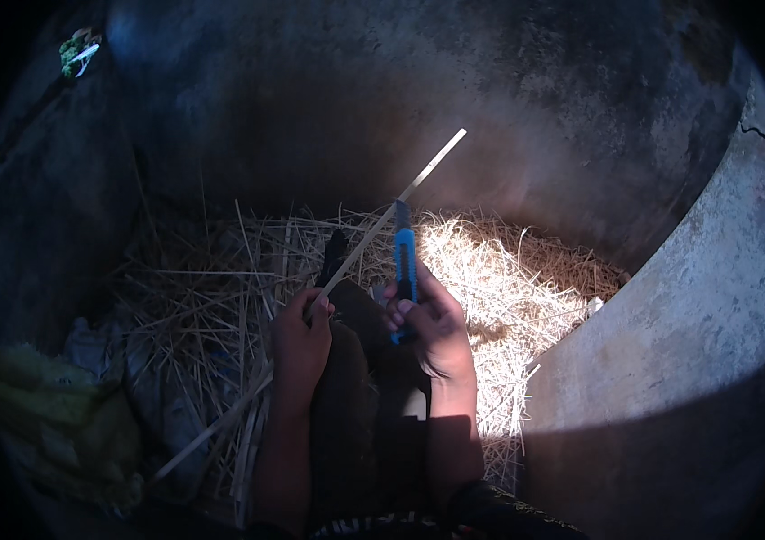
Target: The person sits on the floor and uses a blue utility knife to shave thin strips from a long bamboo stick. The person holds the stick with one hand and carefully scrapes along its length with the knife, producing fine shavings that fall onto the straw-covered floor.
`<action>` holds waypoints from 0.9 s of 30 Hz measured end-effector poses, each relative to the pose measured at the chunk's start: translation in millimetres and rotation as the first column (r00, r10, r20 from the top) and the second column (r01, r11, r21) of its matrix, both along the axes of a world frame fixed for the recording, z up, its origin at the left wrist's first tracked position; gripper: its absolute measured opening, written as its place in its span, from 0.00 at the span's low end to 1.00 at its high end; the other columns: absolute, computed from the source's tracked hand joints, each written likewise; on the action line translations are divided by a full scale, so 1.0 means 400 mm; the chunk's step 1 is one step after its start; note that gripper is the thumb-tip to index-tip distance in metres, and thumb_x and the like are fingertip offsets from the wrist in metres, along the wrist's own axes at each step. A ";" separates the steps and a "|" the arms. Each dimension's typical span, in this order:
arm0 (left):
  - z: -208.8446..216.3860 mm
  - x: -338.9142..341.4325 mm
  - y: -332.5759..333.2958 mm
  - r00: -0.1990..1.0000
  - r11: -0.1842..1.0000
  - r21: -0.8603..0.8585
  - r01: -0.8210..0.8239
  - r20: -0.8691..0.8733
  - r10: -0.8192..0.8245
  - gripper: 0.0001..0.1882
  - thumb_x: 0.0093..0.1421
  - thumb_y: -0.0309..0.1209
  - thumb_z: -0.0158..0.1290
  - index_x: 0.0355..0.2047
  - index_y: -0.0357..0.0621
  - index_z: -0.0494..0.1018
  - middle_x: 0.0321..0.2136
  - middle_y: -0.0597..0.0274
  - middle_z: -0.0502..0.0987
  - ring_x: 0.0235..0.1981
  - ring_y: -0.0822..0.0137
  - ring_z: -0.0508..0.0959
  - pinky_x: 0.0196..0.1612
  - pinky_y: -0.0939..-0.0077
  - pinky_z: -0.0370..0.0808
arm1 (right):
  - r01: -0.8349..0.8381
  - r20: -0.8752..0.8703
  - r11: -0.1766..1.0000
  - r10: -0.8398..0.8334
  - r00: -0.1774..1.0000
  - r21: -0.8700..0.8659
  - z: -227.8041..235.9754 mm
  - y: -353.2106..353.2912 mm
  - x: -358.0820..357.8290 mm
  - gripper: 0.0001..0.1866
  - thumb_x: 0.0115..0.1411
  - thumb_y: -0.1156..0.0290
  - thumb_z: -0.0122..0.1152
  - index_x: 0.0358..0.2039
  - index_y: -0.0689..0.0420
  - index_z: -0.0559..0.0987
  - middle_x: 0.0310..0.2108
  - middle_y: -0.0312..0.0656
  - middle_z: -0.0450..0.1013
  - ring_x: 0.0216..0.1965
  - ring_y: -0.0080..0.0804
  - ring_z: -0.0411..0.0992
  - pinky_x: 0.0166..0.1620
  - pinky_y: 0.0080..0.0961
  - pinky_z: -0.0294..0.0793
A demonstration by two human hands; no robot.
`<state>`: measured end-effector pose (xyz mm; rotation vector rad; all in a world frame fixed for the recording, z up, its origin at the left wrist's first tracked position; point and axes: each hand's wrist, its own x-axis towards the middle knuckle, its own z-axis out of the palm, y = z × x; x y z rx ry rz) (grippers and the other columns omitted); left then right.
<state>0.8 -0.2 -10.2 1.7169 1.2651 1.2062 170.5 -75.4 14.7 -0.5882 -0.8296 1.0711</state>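
My left hand [301, 337] is closed round the lower part of a long, thin, pale strip [367, 243], which looks like split bamboo or wood. The strip slants up and away to the right. In my right hand [434, 322] is a blue utility knife [406, 261], held upright with its blade out. The dark blade [402, 214] meets or overlaps the strip a little above its middle; whether it cuts in cannot be made out. Beneath both hands, my dark-clothed legs [346, 360] show in shadow.
Straw-like shavings and thin strips [490, 288] cover the ground, brightly sunlit on the right. A dark wall [355, 108] rises behind them. At the right stands a sloping, curved concrete surface [670, 333]. A yellowish sack [58, 414] lies at the lower left.
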 end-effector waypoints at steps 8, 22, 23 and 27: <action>0.002 0.002 -0.002 1.000 1.000 0.018 0.006 0.004 -0.006 0.09 0.66 0.26 0.51 0.41 0.35 0.78 0.28 0.62 0.81 0.30 0.74 0.78 0.37 0.76 0.73 | -0.090 -0.054 0.996 0.091 0.994 0.023 0.004 -0.002 -0.003 0.36 0.58 0.88 0.48 0.69 0.65 0.58 0.43 0.47 0.72 0.34 0.27 0.69 0.40 0.27 0.73; 0.050 0.018 -0.062 0.989 0.966 0.233 0.112 -0.118 -0.086 0.10 0.64 0.27 0.55 0.44 0.38 0.79 0.31 0.52 0.82 0.32 0.60 0.82 0.39 0.69 0.75 | 0.239 -0.159 0.956 -0.266 0.951 -0.168 -0.057 0.046 0.026 0.23 0.58 0.79 0.53 0.56 0.67 0.68 0.31 0.37 0.68 0.26 0.20 0.63 0.31 0.18 0.63; 0.054 0.022 -0.069 0.985 0.953 0.276 0.123 -0.152 -0.084 0.10 0.63 0.26 0.56 0.44 0.38 0.80 0.31 0.52 0.82 0.32 0.62 0.83 0.39 0.71 0.75 | 0.264 -0.157 0.949 -0.291 0.944 -0.172 -0.051 0.047 0.028 0.22 0.60 0.78 0.54 0.56 0.67 0.69 0.31 0.36 0.68 0.26 0.19 0.63 0.30 0.17 0.63; 0.071 0.039 -0.096 0.965 0.915 0.339 0.217 -0.219 -0.147 0.11 0.61 0.25 0.59 0.44 0.39 0.81 0.31 0.52 0.83 0.30 0.61 0.82 0.37 0.71 0.75 | 0.292 -0.175 0.939 -0.323 0.930 -0.180 -0.028 0.027 0.030 0.18 0.63 0.69 0.65 0.51 0.61 0.76 0.29 0.31 0.70 0.26 0.14 0.63 0.29 0.14 0.61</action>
